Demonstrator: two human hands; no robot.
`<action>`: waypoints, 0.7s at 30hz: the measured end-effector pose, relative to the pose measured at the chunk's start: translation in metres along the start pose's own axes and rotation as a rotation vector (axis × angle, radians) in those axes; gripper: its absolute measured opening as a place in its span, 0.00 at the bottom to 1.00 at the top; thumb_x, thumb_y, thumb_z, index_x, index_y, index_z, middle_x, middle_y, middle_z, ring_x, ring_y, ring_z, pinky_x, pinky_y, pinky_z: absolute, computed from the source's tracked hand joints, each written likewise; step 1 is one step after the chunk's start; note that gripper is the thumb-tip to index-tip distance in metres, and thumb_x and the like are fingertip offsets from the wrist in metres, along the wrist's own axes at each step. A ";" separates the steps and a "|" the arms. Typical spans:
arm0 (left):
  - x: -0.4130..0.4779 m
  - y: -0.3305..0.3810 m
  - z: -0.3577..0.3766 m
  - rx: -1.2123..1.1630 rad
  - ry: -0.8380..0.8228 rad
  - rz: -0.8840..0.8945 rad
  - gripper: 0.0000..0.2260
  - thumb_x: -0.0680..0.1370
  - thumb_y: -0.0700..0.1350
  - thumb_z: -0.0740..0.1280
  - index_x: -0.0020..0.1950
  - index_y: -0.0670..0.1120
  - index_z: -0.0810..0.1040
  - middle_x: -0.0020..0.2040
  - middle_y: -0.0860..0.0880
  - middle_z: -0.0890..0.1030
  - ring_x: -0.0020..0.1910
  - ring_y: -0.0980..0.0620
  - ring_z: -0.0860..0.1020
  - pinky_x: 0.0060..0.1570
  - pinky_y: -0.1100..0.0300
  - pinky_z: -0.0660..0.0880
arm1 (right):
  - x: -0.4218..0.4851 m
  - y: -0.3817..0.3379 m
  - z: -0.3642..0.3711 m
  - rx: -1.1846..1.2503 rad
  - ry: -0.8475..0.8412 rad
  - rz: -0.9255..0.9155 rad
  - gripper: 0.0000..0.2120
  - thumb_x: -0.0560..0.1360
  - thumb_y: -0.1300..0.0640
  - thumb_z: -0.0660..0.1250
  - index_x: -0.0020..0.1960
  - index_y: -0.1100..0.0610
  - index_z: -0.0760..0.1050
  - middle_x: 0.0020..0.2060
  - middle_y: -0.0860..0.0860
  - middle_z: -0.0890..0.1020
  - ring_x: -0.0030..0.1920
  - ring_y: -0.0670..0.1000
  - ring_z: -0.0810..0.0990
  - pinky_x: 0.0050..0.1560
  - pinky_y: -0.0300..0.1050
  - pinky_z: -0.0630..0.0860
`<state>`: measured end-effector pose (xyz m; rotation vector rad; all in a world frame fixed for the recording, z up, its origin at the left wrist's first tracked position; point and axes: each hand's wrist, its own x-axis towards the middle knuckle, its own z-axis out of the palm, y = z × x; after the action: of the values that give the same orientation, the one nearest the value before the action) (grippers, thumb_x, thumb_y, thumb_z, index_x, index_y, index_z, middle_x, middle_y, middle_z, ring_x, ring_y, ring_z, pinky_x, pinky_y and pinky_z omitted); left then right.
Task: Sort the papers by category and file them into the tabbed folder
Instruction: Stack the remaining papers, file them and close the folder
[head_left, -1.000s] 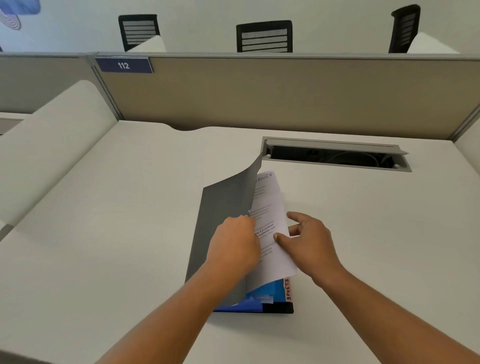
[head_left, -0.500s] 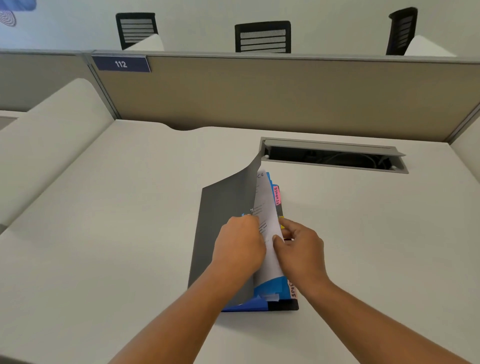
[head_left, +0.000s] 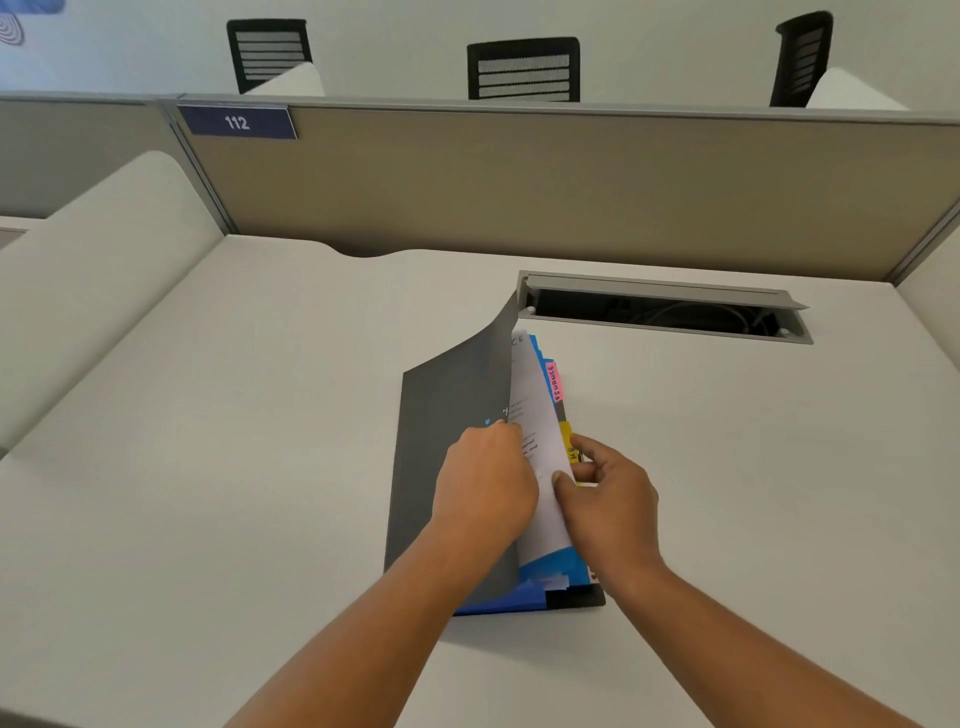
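- A dark grey tabbed plastic folder (head_left: 447, 457) lies at the centre of the frame on a white desk (head_left: 208, 467), with its cover raised and curling up.
- The left hand (head_left: 485, 480) grips the cover's free edge, fingers curled over it.
- The right hand (head_left: 610, 506) pinches the right edge of a white printed paper sheet (head_left: 535, 410), which stands between the cover and the blue dividers (head_left: 550, 565).
- A pink tab (head_left: 555, 382) and a yellow tab (head_left: 567, 439) stick out on the folder's right side.
- A grey cable slot (head_left: 660, 312) lies to the folder's upper right.
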<state>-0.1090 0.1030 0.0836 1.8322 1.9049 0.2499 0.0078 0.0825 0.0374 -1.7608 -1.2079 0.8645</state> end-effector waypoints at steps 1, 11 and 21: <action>0.000 0.001 -0.001 -0.011 0.006 -0.002 0.16 0.80 0.51 0.64 0.66 0.48 0.73 0.61 0.49 0.78 0.50 0.49 0.81 0.52 0.55 0.79 | 0.000 -0.001 -0.001 0.015 0.030 -0.005 0.21 0.76 0.60 0.69 0.68 0.52 0.75 0.39 0.40 0.82 0.42 0.44 0.83 0.44 0.36 0.80; -0.001 0.011 0.003 0.015 0.020 0.039 0.13 0.80 0.46 0.64 0.65 0.47 0.73 0.61 0.47 0.78 0.52 0.49 0.80 0.55 0.55 0.79 | -0.005 0.008 0.011 0.001 -0.035 0.039 0.19 0.73 0.57 0.73 0.64 0.51 0.77 0.44 0.45 0.82 0.43 0.45 0.81 0.41 0.35 0.79; -0.001 0.015 0.002 0.034 0.023 0.067 0.14 0.82 0.44 0.61 0.67 0.46 0.72 0.61 0.46 0.78 0.54 0.49 0.79 0.55 0.56 0.77 | 0.006 0.004 0.002 -0.111 -0.191 0.031 0.20 0.75 0.58 0.71 0.67 0.55 0.76 0.48 0.49 0.83 0.50 0.45 0.77 0.49 0.33 0.70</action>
<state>-0.0945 0.1024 0.0885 1.9252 1.8763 0.2639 0.0093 0.0882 0.0320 -1.8210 -1.3785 1.0199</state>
